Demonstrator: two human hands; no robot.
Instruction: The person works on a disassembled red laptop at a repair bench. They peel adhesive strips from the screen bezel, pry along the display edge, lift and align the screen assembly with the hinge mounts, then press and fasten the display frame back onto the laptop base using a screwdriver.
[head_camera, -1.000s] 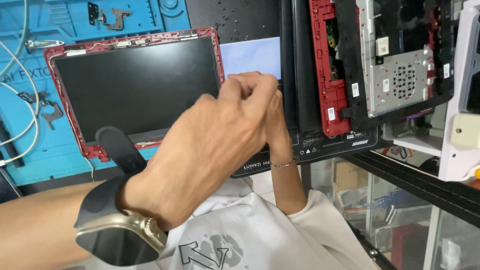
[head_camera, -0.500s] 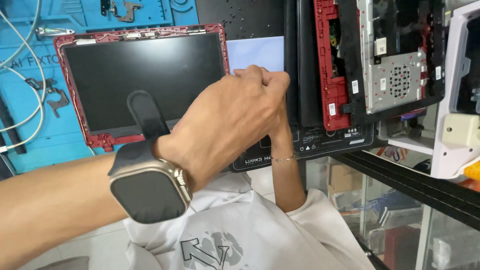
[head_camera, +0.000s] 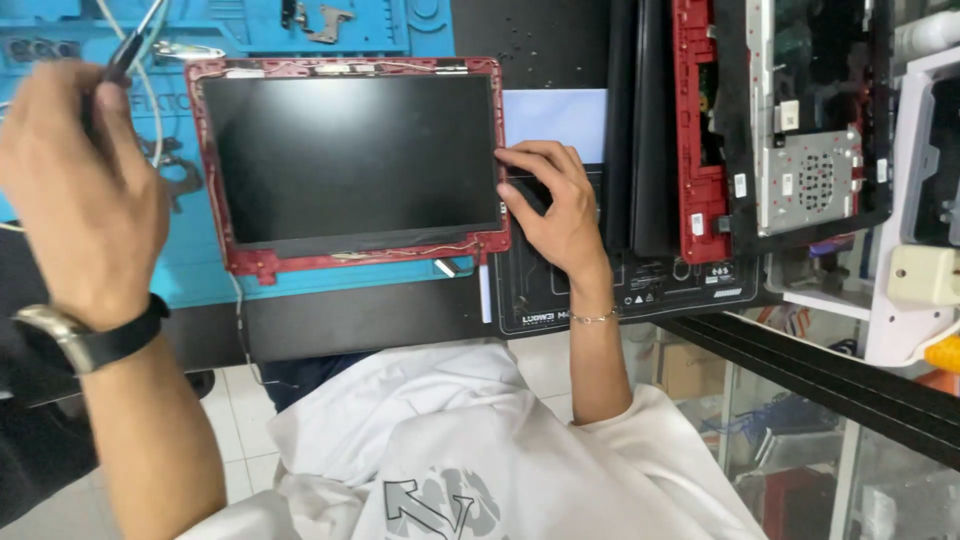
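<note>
Hidden: the tool tip is cut off; left hand pinches it.
Right hand: fingers spread, touching the screen panel.
Panel axis: left-right.

Left hand raised, fingers curled closed, wrist bent upward; right hand reaches forward, palm down, fingertips spread and pressing.

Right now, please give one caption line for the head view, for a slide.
Left hand raises a thin tool; right hand rests at the red-framed laptop screen.
</note>
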